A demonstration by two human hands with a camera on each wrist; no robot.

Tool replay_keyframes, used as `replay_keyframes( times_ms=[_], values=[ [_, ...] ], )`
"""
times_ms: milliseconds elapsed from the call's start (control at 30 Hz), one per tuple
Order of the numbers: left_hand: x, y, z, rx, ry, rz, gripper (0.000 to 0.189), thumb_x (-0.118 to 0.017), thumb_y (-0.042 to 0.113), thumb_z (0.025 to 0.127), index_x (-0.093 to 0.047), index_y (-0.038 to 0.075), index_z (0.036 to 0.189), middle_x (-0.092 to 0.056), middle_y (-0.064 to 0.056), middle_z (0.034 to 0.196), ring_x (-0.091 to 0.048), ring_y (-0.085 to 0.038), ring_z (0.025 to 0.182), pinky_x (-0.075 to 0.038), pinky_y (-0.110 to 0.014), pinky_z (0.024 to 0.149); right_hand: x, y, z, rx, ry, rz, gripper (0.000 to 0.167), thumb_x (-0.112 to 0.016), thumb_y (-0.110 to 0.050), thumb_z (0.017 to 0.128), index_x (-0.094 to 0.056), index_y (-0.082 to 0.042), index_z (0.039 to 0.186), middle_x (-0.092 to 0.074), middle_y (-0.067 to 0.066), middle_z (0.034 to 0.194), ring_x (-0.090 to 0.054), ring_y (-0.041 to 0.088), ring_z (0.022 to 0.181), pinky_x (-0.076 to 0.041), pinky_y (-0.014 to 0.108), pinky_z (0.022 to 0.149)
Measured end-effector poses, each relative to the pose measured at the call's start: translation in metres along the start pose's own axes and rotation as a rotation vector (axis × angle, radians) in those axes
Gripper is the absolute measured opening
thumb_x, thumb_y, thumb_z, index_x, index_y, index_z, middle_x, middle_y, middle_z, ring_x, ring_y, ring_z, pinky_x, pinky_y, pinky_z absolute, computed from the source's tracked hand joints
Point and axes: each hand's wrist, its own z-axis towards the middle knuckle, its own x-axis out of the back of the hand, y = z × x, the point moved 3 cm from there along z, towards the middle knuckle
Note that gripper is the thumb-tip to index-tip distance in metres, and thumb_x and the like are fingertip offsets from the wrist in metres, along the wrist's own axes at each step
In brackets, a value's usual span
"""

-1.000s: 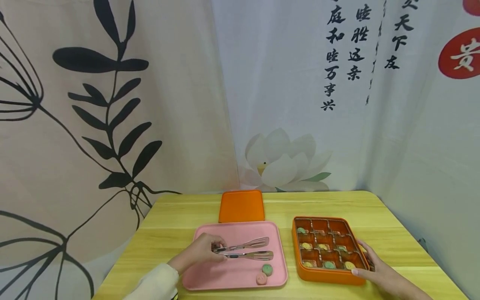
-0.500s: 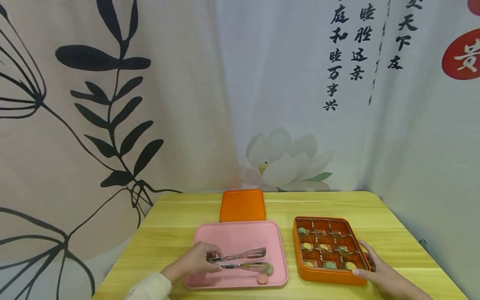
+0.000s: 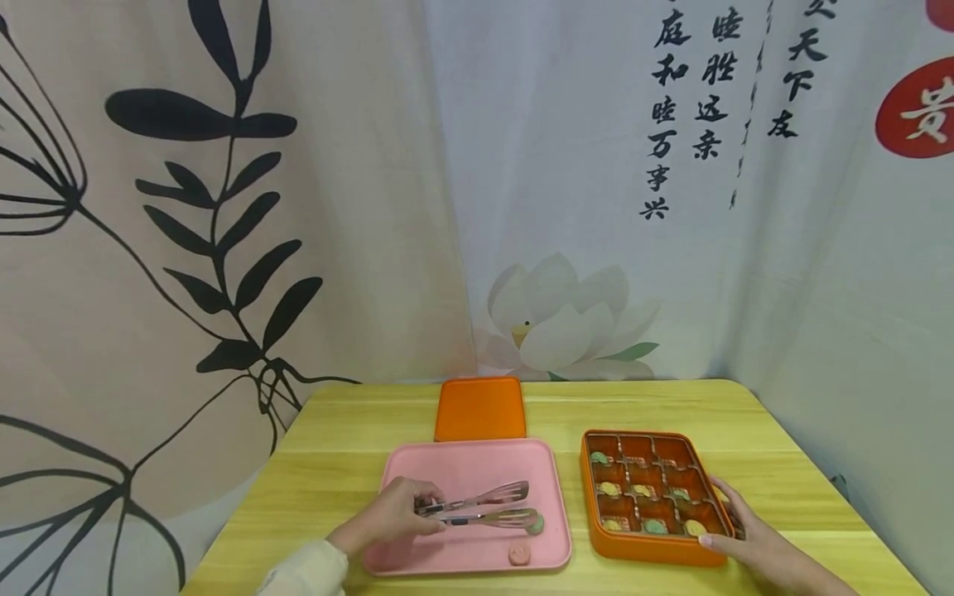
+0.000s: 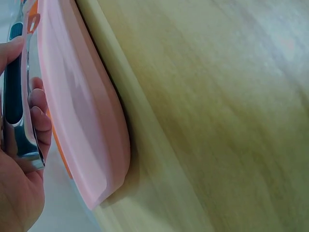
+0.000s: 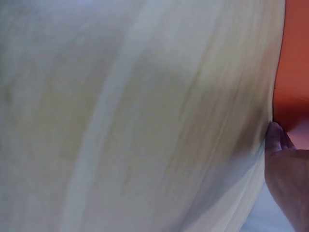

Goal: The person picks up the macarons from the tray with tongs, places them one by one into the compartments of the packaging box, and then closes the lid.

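Observation:
My left hand (image 3: pixel 398 509) grips metal serving tongs (image 3: pixel 477 509) over the pink tray (image 3: pixel 455 557). The tongs' two slotted arms stand apart. The lower arm's tip overlaps a green macaron-like sweet (image 3: pixel 537 523), partly hidden behind it. A round pink sweet (image 3: pixel 519 553) lies just nearer on the tray. In the left wrist view the thumb presses a dark handle inset and the fingers curl round the other side. My right hand (image 3: pixel 753 538) holds the near right corner of an orange box (image 3: pixel 656 548), thumb on the front and fingers along the side.
Inside the box, a clear divided insert (image 3: pixel 637 449) has green and yellow sweets in several compartments. An orange lid (image 3: pixel 480 410) lies behind the tray. The wooden table (image 3: pixel 373 414) meets a printed curtain (image 3: pixel 373 207) at the back.
My left hand and the tongs have come down and left, then slightly back up. The green sweet has shifted away from the pink one, toward the back. My right hand stays on the box.

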Motion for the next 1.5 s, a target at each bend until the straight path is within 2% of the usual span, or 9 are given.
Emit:
replay_keyframes(
  times_ms=[167,300,533,667,833,1000,1133,1267,1500],
  values=[
    [-0.004,0.001,0.000,-0.020,-0.023,-0.041,0.022,-0.087,0.023,0.075,-0.073,0.017,0.092,-0.059,0.011,0.073,-0.049,-0.002,0.065,-0.043,-0.021,0.057,0.000,0.001,0.000,-0.009,-0.002,-0.005,0.088,-0.051,-0.026,0.104,0.018,-0.005,0.154,0.001,0.046,0.149,-0.008,0.066,0.133,-0.034,0.071,0.094],
    [-0.009,0.002,0.000,-0.019,-0.029,-0.025,0.021,-0.086,0.023,0.076,-0.074,0.017,0.092,-0.060,0.012,0.073,-0.050,-0.001,0.065,-0.044,-0.021,0.059,0.000,0.001,0.000,-0.021,-0.008,0.003,0.089,-0.052,-0.027,0.104,0.018,-0.005,0.154,0.006,0.042,0.151,-0.004,0.066,0.133,-0.032,0.072,0.094],
    [-0.012,0.003,-0.001,-0.014,-0.023,-0.004,0.018,-0.085,0.019,0.076,-0.074,0.018,0.091,-0.060,0.013,0.073,-0.049,0.000,0.064,-0.045,-0.022,0.058,-0.001,0.001,0.001,-0.001,-0.009,0.014,0.090,-0.053,-0.027,0.103,0.018,-0.005,0.154,-0.008,0.045,0.148,-0.023,0.062,0.131,-0.036,0.068,0.094],
    [-0.012,0.004,-0.002,-0.029,-0.023,-0.023,0.015,-0.084,0.018,0.078,-0.074,0.017,0.089,-0.060,0.013,0.071,-0.048,0.001,0.062,-0.043,-0.020,0.055,0.000,0.001,0.001,-0.014,-0.007,0.009,0.091,-0.054,-0.028,0.103,0.017,-0.005,0.154,-0.004,0.045,0.149,-0.017,0.064,0.132,-0.035,0.069,0.093],
    [-0.014,0.004,-0.002,-0.047,-0.028,-0.045,0.012,-0.083,0.018,0.080,-0.075,0.015,0.088,-0.060,0.013,0.069,-0.047,0.002,0.060,-0.040,-0.018,0.052,0.000,0.001,0.001,-0.007,-0.006,0.011,0.090,-0.053,-0.027,0.103,0.017,-0.005,0.154,-0.007,0.046,0.148,-0.022,0.063,0.131,-0.036,0.067,0.094],
    [-0.016,0.003,-0.002,-0.050,-0.028,-0.066,0.007,-0.081,0.018,0.083,-0.075,0.016,0.086,-0.060,0.014,0.068,-0.046,0.002,0.058,-0.038,-0.017,0.050,0.000,0.000,0.001,-0.027,0.003,-0.014,0.090,-0.053,-0.028,0.103,0.017,-0.005,0.155,0.004,0.043,0.151,-0.004,0.066,0.133,-0.030,0.073,0.095],
    [-0.016,0.003,-0.003,-0.042,-0.021,-0.076,0.005,-0.080,0.017,0.083,-0.076,0.015,0.086,-0.060,0.014,0.066,-0.045,0.002,0.056,-0.037,-0.017,0.048,0.000,0.001,0.000,-0.029,-0.001,-0.009,0.091,-0.053,-0.029,0.103,0.018,-0.005,0.154,0.006,0.042,0.151,-0.002,0.067,0.133,-0.030,0.074,0.094],
    [-0.015,0.005,-0.004,-0.046,-0.005,-0.081,0.005,-0.080,0.012,0.083,-0.076,0.015,0.085,-0.059,0.013,0.065,-0.044,0.003,0.054,-0.035,-0.017,0.046,0.000,0.002,0.001,-0.026,0.001,0.007,0.090,-0.054,-0.028,0.103,0.016,-0.005,0.155,0.001,0.044,0.151,-0.007,0.065,0.134,-0.033,0.071,0.094],
    [-0.015,0.004,-0.005,-0.052,0.002,-0.093,0.006,-0.077,0.009,0.084,-0.076,0.015,0.084,-0.060,0.008,0.062,-0.043,0.004,0.051,-0.033,-0.015,0.044,0.000,0.002,0.000,-0.031,-0.003,0.002,0.091,-0.053,-0.029,0.103,0.017,-0.006,0.155,0.006,0.041,0.152,-0.003,0.066,0.133,-0.031,0.073,0.094]
  ],
)
